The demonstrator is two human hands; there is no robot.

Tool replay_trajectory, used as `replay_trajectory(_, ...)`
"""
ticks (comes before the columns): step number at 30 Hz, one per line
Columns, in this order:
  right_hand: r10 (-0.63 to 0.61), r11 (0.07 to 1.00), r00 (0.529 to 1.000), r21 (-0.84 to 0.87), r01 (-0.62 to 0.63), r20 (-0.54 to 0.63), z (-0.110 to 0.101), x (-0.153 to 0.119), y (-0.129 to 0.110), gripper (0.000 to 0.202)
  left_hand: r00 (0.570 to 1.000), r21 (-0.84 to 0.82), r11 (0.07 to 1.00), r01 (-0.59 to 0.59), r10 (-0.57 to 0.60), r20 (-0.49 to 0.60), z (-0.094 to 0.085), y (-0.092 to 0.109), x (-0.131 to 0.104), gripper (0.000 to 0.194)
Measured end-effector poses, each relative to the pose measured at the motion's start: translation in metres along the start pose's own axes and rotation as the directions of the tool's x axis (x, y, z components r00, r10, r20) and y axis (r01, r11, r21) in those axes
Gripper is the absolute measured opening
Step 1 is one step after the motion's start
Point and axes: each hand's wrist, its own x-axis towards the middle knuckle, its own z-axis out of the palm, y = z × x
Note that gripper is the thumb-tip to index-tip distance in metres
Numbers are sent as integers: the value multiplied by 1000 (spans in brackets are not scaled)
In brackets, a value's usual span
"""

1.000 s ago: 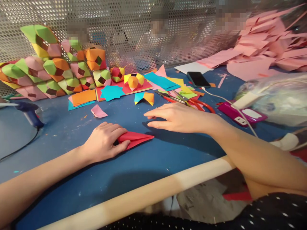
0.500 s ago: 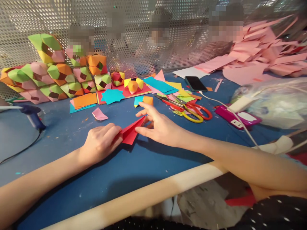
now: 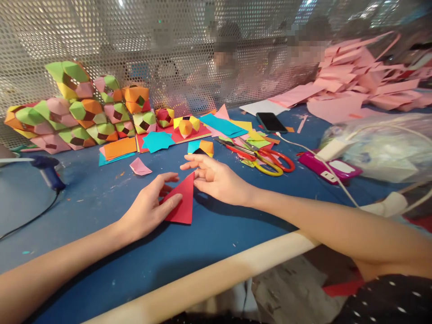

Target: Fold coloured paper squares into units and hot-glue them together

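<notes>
A red sheet of paper point(image 3: 182, 209), folded into a triangle, is held just above the blue table. My left hand point(image 3: 151, 202) grips its left side, thumb lying over the front face and fingers behind. At the triangle's upper tip, my right hand point(image 3: 218, 180) pinches the corner between thumb and fingertips. Just beyond my hands lies a small blue and orange folded paper piece point(image 3: 202, 147). A pink folded paper piece point(image 3: 140, 167) rests to the left of it, nearer my left hand.
Stacked paper balls point(image 3: 86, 112) stand at the back left. Left is a blue glue gun point(image 3: 49, 171). Scissors point(image 3: 266, 162), a phone point(image 3: 271, 122) and a magenta power strip point(image 3: 329, 167) lie right. Pink paper strips point(image 3: 357, 76) pile behind. A pale rail point(image 3: 219, 279) edges the table.
The red paper has turned so its flat face shows, and my left thumb has moved onto it. My right hand has come slightly lower, to the paper's tip.
</notes>
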Motion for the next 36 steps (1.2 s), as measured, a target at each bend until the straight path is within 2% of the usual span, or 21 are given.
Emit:
replay_trajectory(2,-62,996,997,-56,64,37,-3,-1,-8,51,981,-155,971,180,-165,103,2,1,2,28)
replay_trajectory(4,-149,961,986,-225,162,72,-14,1,-16,47,956,-280,917,282,-244,165,3,2,4,26)
replay_trajectory(6,-218,825,974,-520,221,69,-33,6,-25,35,944,-425,843,329,-302,132,2,0,6,23)
replay_trajectory(8,-201,613,979,-784,102,-30,-59,12,-33,25,931,-577,746,333,-356,77,2,-3,7,22)
replay_trajectory(10,-37,400,987,-907,-130,-158,-88,16,-39,27,914,-683,652,329,-403,55,1,-7,9,23)
replay_trajectory(11,98,269,974,-937,-224,-205,-101,17,-40,29,907,-716,618,325,-418,51,0,-9,10,23)
replay_trajectory(13,332,-12,888,-943,-332,-317,-124,13,-37,31,902,-754,578,314,-430,46,-1,-12,12,24)
replay_trajectory(14,408,-102,839,-932,-348,-359,-133,8,-32,31,903,-763,570,304,-427,41,-2,-14,13,23)
replay_trajectory(16,508,-138,792,-939,-314,-340,-145,-4,-21,28,908,-771,567,289,-418,33,-2,-15,13,22)
replay_trajectory(20,497,-106,809,-947,-302,-314,-149,-29,0,28,899,-763,574,297,-437,21,-3,-12,12,21)
replay_trajectory(23,465,-90,808,-927,-364,-363,-148,-39,5,31,893,-760,575,304,-451,16,-4,-6,11,20)
replay_trajectory(27,468,-95,767,-888,-450,-439,-150,-37,0,37,893,-754,583,304,-450,12,-7,0,10,23)
replay_trajectory(32,410,-124,747,-844,-523,-523,-159,-35,-13,48,880,-668,658,347,-474,-9,-13,3,10,24)
replay_trajectory(34,365,-125,752,-829,-545,-549,-162,-41,-18,50,879,-641,683,352,-476,-24,-15,3,10,23)
replay_trajectory(36,292,-73,768,-814,-576,-569,-162,-50,-24,53,884,-650,684,332,-466,-38,-16,3,10,22)
